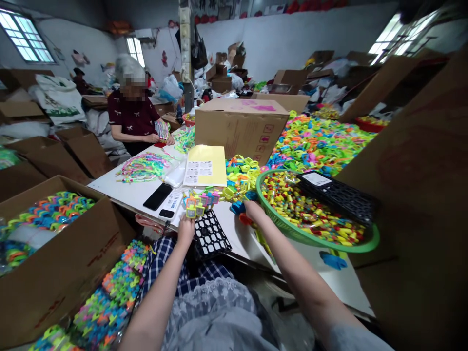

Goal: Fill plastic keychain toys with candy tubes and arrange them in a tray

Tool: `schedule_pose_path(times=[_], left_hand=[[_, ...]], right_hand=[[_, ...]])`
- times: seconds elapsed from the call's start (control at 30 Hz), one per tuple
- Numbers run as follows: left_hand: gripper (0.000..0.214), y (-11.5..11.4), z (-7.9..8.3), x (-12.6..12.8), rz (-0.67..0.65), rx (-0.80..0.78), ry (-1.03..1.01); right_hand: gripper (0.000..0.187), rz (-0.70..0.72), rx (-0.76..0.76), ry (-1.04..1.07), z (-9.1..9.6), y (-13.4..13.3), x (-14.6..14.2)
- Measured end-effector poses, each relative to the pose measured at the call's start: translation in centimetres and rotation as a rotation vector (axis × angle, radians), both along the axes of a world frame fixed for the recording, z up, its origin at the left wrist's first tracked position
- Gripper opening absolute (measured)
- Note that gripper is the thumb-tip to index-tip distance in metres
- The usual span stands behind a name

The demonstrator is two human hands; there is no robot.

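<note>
While the left hand (186,230) has its fingers wrapped round the low end of a bunch of square toys (199,204), near the middle of the frame, the right hand (253,211) is at the blue toys (238,207) just right of the middle, and I cannot tell if its fingers are closed on one. I think the bunch could spill if the left fingers go loose, because one grip has many small toys. A bump from the right arm (285,246) might shake the green basket (321,243) and drop some little yellow bits (307,217). The bunch's long side goes across the frame, rising a bit to the right, and the front toys show their square faces.
</note>
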State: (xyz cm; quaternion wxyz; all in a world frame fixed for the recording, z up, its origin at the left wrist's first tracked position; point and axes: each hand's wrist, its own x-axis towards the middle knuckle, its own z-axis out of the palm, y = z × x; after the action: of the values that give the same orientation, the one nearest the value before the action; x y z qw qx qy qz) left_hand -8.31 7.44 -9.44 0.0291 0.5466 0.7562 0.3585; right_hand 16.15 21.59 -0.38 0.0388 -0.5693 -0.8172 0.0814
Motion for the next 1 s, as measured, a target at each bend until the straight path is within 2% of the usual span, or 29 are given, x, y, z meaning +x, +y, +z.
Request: schedule_pose_path(times=[0.23,0.37,0.47,0.57,0.63,0.7,0.83,1.0], left_hand=[[0.025,-0.1,-0.3,-0.1,-0.006,0.006,-0.003],[0.026,-0.1,-0.5,-0.1,-0.013,0.018,-0.002],[0.026,-0.1,-0.7,-0.1,-0.016,0.031,-0.001],[0.026,-0.1,-0.9,-0.2,-0.016,0.047,0.002],[0.025,0.0,-1.0,-0.2,-0.017,0.056,0.006],[0.023,0.0,-1.2,-0.3,-0.02,0.062,0.011],[0.022,0.1,-1.4,-0.4,-0.018,0.074,0.02],[0.023,0.0,-1.4,-0.4,-0.012,0.08,0.028]], right_hand=[[0.017,0.059,0.086,0.098,1.0,0.8,-0.4],[0.017,0.127,0.042,0.214,2.2,0.8,-0.9],[0.024,0.193,-0.176,0.522,2.6,0.0,-1.4],[0.026,0.176,-0.566,0.982,1.7,-1.4,-1.8],[0.027,0.103,-0.747,1.13,0.3,-2.6,-2.2],[0.029,0.059,-0.826,1.173,-1.3,-3.8,-2.6],[0.034,0.057,-0.772,1.18,-3.6,-6.5,-3.5],[0.035,0.206,-0.406,1.108,-4.6,-9.2,-4.4]])
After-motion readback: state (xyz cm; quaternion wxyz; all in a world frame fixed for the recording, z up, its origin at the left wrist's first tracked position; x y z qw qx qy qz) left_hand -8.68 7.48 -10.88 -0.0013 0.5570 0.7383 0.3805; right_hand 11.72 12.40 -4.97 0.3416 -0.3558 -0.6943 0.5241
